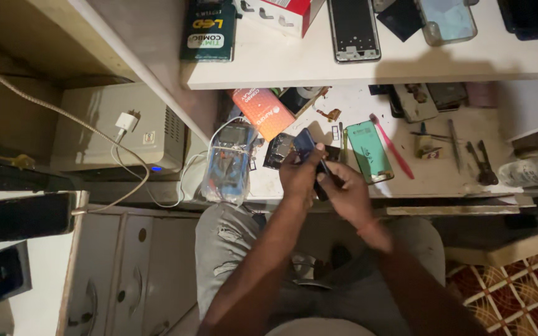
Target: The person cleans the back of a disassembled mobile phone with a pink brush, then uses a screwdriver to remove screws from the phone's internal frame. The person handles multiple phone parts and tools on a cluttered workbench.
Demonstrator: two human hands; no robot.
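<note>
Knees and torn grey jeans (231, 249) are seen nearest, seat tucked under the bench edge. Just above the lap, a dark phone (306, 146) is held off the worktop (443, 177) in both hands, probably so that its edge can be worked without bench contact. The left hand (297, 177) is wrapped around the lower body of the phone, fingers closed on it. The right hand (344, 193) is curled shut on a thin dark tool (325, 174), apparently laid against the phone's side; its tip cannot be made out, and whether it is 1 tool or a part of the phone is unclear.

On the worktop beyond: a bagged blue device (226, 165) at left, a green-backed screen panel (368, 150) and a pink toothbrush (393, 146) just right of the hands, tweezers and small tools (477, 163) farther right, kept within reach. An orange box (263, 112) lies partly under the shelf.

The upper shelf (281, 62) carries a phone frame (354, 28) and boxes, cut off by the top edge. Shelf shadow hides the bench's back strip. A phone on charge (26, 216) lies well apart at left.
</note>
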